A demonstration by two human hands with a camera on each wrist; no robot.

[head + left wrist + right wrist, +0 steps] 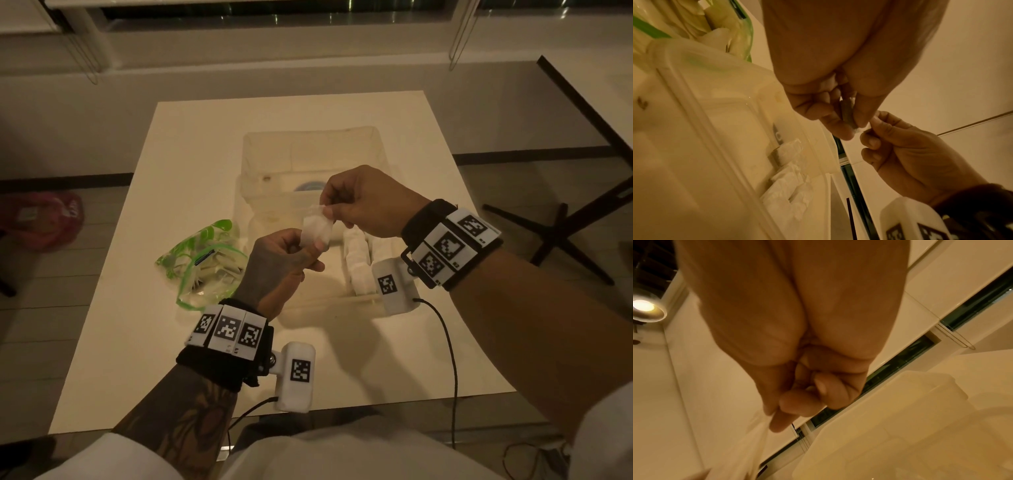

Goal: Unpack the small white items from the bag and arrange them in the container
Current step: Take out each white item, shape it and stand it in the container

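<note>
Head view: your left hand (281, 260) grips the lower end of a small white packet (317, 229), fingers curled round it. Your right hand (363, 202) pinches the packet's top edge between thumb and fingertips. Both hands hold it in the air above the near part of the clear container (311, 147), which sits on the white surface (191, 164). White packets (359, 263) already lie in a row inside the container, just below your right wrist. The green-printed bag (202, 263) lies on the surface just left of your left hand, mouth open, more packets visible inside.

Left wrist view: your left hand (818, 104) is closed on the packet (847, 113), thumb on one side and fingers on the other. The right hand (906, 146) comes in from the lower right, thumb and index pinching the packet's tip, the other fingers curled. The container (694, 129) fills the left side of the picture, with crumpled white packets (789, 183) inside near its wall. The bag (731, 21) is at top left, beyond the container.

Right wrist view: your right hand (797, 386) has its fingers curled tight, thumb pressed to index. A pale sheet hangs from the pinch toward the lower left, blurred, can't tell more. The container (900, 418) is at lower right of the hand.
</note>
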